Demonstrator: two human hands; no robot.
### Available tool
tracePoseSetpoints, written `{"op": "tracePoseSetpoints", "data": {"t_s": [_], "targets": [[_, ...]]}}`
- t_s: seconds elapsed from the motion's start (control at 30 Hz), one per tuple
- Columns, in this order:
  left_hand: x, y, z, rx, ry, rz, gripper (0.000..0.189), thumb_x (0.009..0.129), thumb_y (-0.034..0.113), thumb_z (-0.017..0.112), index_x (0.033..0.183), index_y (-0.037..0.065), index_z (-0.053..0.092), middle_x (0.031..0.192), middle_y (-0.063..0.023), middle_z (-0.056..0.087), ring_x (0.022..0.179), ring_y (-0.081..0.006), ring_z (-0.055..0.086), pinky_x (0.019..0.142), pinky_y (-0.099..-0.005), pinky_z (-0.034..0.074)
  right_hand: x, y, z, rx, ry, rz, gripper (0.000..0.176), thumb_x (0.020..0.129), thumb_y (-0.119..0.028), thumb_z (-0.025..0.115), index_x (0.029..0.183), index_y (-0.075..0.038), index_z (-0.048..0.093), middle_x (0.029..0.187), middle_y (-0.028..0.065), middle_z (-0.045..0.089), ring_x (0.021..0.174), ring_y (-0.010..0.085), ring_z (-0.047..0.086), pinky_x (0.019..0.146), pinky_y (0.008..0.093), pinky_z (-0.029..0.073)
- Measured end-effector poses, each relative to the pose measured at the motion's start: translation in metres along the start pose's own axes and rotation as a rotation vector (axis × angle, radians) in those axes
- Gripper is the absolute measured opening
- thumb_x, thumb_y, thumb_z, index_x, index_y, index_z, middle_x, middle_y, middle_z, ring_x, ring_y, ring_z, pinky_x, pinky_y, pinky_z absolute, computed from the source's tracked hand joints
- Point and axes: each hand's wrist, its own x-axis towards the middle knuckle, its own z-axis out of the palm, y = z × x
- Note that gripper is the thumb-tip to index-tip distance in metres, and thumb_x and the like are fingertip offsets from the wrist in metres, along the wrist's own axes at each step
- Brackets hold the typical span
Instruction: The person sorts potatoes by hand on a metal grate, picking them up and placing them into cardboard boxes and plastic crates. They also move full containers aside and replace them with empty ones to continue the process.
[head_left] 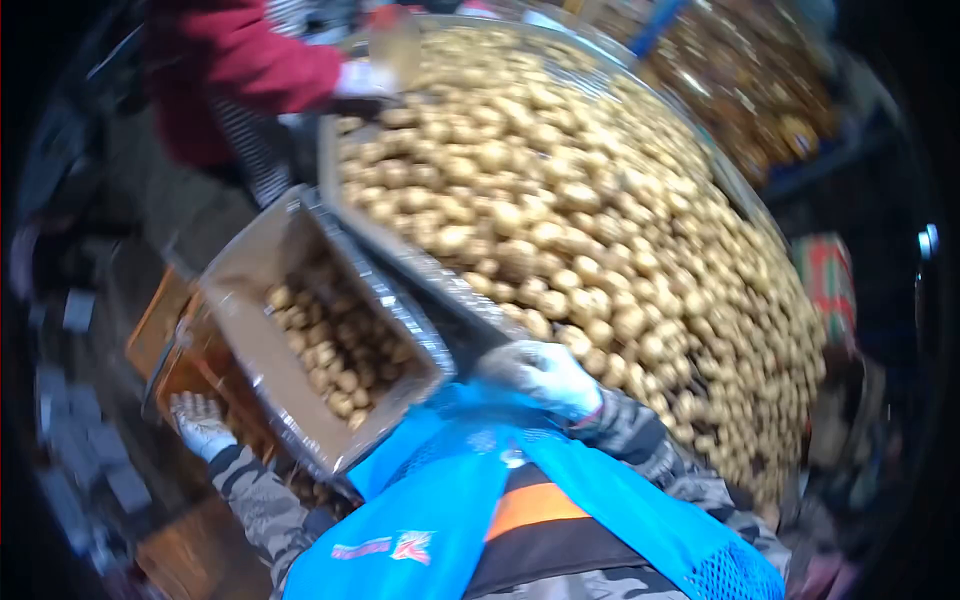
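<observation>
Potatoes (590,230) lie heaped on a large metal-rimmed table (430,268). My right hand (540,376), in a white glove, is at the near edge of the heap with its fingers curled; whatever it may hold is hidden and blurred. My left hand (201,422), also gloved, is spread with nothing in it, beside an orange-brown crate (225,375) at the left. Between my hands stands an open box (262,335) with a plastic-wrapped rim, partly filled with potatoes (335,350).
At the upper left a person in a red sleeve (270,65) reaches a gloved hand (365,80) to the table's edge. A plastic-covered load (745,85) is at the upper right. A red and green sack (826,285) stands beyond the table's right side.
</observation>
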Motion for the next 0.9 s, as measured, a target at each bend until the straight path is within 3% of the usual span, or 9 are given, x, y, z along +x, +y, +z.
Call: {"op": "tracePoseSetpoints", "data": {"t_s": [0.1, 0.17, 0.3, 0.37, 0.43, 0.5, 0.63, 0.73, 0.9], "targets": [[-0.083, -0.031, 0.115, 0.446, -0.636, 0.625, 0.043, 0.092, 0.014, 0.051, 0.133, 0.003, 0.046, 0.132, -0.0128, 0.051, 0.118, -0.0278, 0.051, 0.102, -0.0365, 0.039, -0.025, -0.008, 0.007, 0.382, 0.117, 0.302, 0.033, 0.092, -0.027, 0.06, 0.111, 0.0, 0.063, 0.098, 0.0096, 0.067, 0.09, 0.0164, 0.062, 0.081, 0.0308, 0.05], [-0.177, -0.045, 0.186, 0.46, -0.738, 0.241, 0.04, 0.091, 0.009, 0.051, 0.13, 0.001, 0.049, 0.13, -0.0125, 0.052, 0.122, -0.0263, 0.047, 0.107, -0.0352, 0.035, -0.042, 0.003, 0.007, 0.479, 0.161, 0.389, 0.035, 0.093, -0.029, 0.059, 0.112, 0.0, 0.063, 0.098, 0.0081, 0.067, 0.09, 0.0142, 0.061, 0.082, 0.0295, 0.05], [-0.274, -0.115, 0.223, 0.891, -1.539, 0.987, 0.046, 0.08, 0.008, 0.062, 0.125, 0.002, 0.054, 0.127, -0.0156, 0.054, 0.119, -0.0325, 0.05, 0.103, -0.0405, 0.038, -0.115, 0.014, -0.022, 0.386, 0.478, 0.304, 0.031, 0.093, -0.026, 0.06, 0.109, 0.0, 0.064, 0.096, 0.008, 0.067, 0.089, 0.0135, 0.061, 0.081, 0.028, 0.05], [-0.33, -0.115, 0.242, 0.842, -1.901, 1.034, 0.05, 0.074, 0.009, 0.065, 0.123, 0.004, 0.056, 0.124, -0.0181, 0.054, 0.117, -0.0361, 0.05, 0.102, -0.0442, 0.038, -0.162, 0.016, -0.037, -0.11, 0.669, 0.366, 0.027, 0.093, -0.021, 0.06, 0.11, -0.001, 0.063, 0.097, 0.0071, 0.067, 0.092, 0.0136, 0.061, 0.083, 0.0289, 0.05], [-0.368, -0.123, 0.254, 0.817, -2.149, 1.01, 0.054, 0.07, 0.011, 0.066, 0.123, 0.005, 0.056, 0.12, -0.0178, 0.055, 0.115, -0.037, 0.051, 0.098, -0.0464, 0.04, -0.212, 0.015, -0.046, 0.09, 0.998, 0.643, 0.027, 0.093, -0.016, 0.059, 0.117, -0.002, 0.059, 0.1, 0.0052, 0.064, 0.086, 0.0104, 0.058, 0.076, 0.0254, 0.049], [-0.398, -0.14, 0.26, 0.767, -2.311, 1.108, 0.056, 0.068, 0.011, 0.066, 0.123, 0.006, 0.055, 0.122, -0.0174, 0.054, 0.114, -0.037, 0.05, 0.094, -0.0466, 0.041, -0.259, 0.036, -0.048, -0.058, 1.314, 0.467, 0.034, 0.092, -0.012, 0.06, 0.125, -0.004, 0.054, 0.102, 0.0029, 0.058, 0.077, 0.0046, 0.051, 0.065, 0.0193, 0.044], [-0.451, -0.186, 0.27, 0.587, -2.502, 1.221, 0.06, 0.067, 0.012, 0.065, 0.125, 0.01, 0.053, 0.127, -0.0166, 0.052, 0.115, -0.0386, 0.048, 0.094, -0.0523, 0.038, -0.286, 0.032, -0.041, 0.193, 1.499, 0.563, 0.045, 0.089, -0.007, 0.062, 0.131, -0.002, 0.047, 0.116, 0.0102, 0.057, 0.101, 0.0149, 0.056, 0.083, 0.0295, 0.048], [-0.475, -0.211, 0.275, 0.684, -2.61, 1.31, 0.067, 0.068, 0.018, 0.068, 0.131, 0.012, 0.048, 0.137, -0.0151, 0.044, 0.122, -0.0379, 0.041, 0.096, -0.0521, 0.035, -0.27, 0.027, -0.047, -0.318, 1.318, 0.639, 0.047, 0.085, -0.009, 0.064, 0.128, 0.002, 0.049, 0.119, 0.0196, 0.057, 0.111, 0.0278, 0.057, 0.094, 0.0357, 0.045], [-0.468, -0.227, 0.286, 0.85, -2.499, 1.461, 0.062, 0.066, 0.022, 0.066, 0.125, 0.01, 0.052, 0.13, -0.0091, 0.048, 0.129, -0.0304, 0.037, 0.096, -0.0637, 0.029, -0.27, 0.035, -0.068, -0.447, 1.247, 0.635, 0.047, 0.086, -0.004, 0.059, 0.13, 0.006, 0.046, 0.125, 0.0179, 0.054, 0.115, 0.0251, 0.054, 0.099, 0.034, 0.043]]}}
